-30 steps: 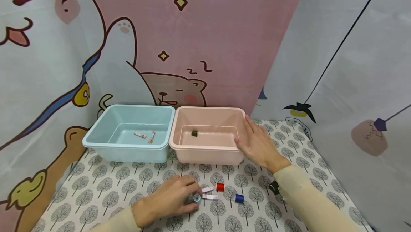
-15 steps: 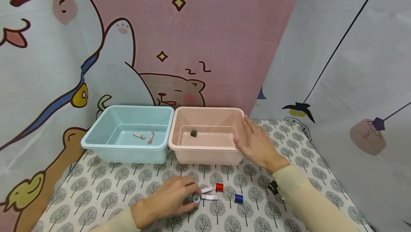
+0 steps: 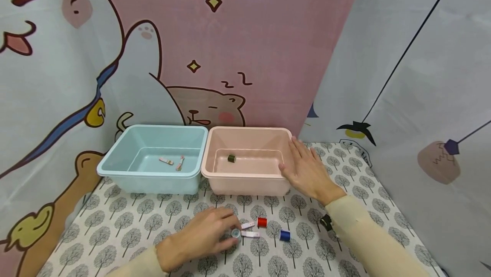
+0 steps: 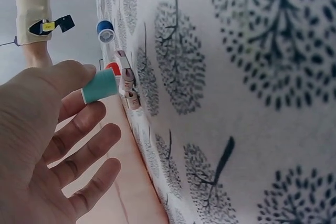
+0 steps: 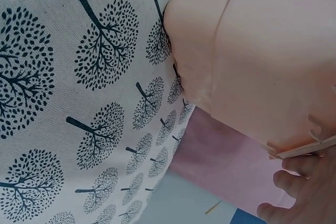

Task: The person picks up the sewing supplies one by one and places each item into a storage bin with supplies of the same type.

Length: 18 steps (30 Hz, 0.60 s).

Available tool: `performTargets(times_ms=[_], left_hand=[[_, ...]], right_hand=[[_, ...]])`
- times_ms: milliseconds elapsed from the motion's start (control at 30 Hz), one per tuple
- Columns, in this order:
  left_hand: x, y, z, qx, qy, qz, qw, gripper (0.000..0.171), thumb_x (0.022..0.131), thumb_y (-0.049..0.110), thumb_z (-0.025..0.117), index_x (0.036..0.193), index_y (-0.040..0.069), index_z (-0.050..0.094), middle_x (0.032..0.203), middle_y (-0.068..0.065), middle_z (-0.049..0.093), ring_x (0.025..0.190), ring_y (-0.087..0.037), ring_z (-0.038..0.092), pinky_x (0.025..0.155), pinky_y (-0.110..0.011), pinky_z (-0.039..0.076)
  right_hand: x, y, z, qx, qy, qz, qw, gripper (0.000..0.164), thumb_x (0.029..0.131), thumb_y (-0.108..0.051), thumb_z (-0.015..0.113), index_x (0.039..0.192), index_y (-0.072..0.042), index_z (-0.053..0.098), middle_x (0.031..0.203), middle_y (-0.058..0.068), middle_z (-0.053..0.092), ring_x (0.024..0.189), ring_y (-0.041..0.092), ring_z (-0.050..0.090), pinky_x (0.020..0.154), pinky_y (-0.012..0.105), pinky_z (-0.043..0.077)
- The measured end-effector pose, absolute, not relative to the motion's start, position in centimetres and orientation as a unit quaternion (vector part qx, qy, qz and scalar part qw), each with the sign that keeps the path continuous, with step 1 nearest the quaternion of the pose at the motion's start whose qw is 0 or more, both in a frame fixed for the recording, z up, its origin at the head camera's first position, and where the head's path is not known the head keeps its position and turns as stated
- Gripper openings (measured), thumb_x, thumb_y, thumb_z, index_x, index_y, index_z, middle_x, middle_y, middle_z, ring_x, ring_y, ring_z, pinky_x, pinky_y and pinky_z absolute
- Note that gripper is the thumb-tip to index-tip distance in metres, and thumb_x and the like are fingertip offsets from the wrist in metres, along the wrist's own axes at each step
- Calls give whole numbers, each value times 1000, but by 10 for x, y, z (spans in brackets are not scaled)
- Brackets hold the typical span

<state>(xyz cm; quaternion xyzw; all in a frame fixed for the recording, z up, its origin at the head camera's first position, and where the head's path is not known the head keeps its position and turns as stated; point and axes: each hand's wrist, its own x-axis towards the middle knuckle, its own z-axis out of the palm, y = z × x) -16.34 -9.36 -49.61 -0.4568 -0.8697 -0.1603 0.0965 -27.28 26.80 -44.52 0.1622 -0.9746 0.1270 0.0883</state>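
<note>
Between thumb and index finger, my left hand [image 3: 203, 236] pinches a teal thread spool [image 4: 100, 86]; the other fingers spread loosely in the left wrist view. Just beyond the spool lie two small pale pink strips with printed numbers, like folded measuring tape [image 3: 250, 234]. Near them sit a red thread spool [image 3: 262, 222] and a blue thread spool [image 3: 284, 236]. My right hand [image 3: 308, 170] rests on the right rim of the pink bin [image 3: 245, 186], its fingers extended. A dark green spool [image 3: 231, 158] lies inside that bin.
A light blue bin [image 3: 151, 185] stands at the pink bin's left side, with two small pinkish strips [image 3: 166, 161] on its floor. Tree-print cloth [image 3: 153, 226] covers the table. A printed curtain [image 3: 268, 55] hangs behind the bins.
My left hand and the teal spool have shifted very slightly upward in the head view. My right hand stays at the pink bin's rim.
</note>
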Motion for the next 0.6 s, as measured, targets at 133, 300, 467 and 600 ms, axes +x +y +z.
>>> performTargets(times_ms=[133, 300, 467, 600], left_hand=[[-165, -92, -493, -454, -868, -174, 99, 25, 101, 39, 92, 121, 25, 83, 114, 13, 79, 99, 0, 73, 96, -27, 68], [-167, -91, -487, -451, -863, -201, 108, 27, 100, 32, 94, 121, 21, 84, 113, 12, 80, 94, -4, 75, 93, -25, 69], [-170, -91, -477, -437, -864, -211, 132, 27, 98, 30, 96, 120, 21, 84, 112, 11, 80, 95, -5, 75, 92, -27, 69], [-172, -91, -466, -430, -865, -212, 145, 30, 98, 31, 96, 122, 20, 82, 114, 9, 80, 101, -6, 77, 96, -28, 70]], right_hand=[[-273, 268, -446, 162, -975, 127, 89, 97, 118, -66, 39, 184, 1, 20, 196, 21, 16, 181, 47, 23, 146, 76, 16], [-273, 268, -447, 162, -974, 132, 87, 97, 118, -67, 38, 185, 0, 19, 196, 21, 17, 182, 46, 22, 147, 75, 15], [-273, 268, -446, 160, -974, 133, 88, 97, 118, -68, 37, 185, 0, 19, 195, 21, 17, 182, 46, 22, 147, 74, 15], [-273, 267, -447, 160, -974, 133, 90, 97, 118, -67, 38, 184, 1, 20, 195, 22, 18, 181, 46, 23, 147, 74, 15]])
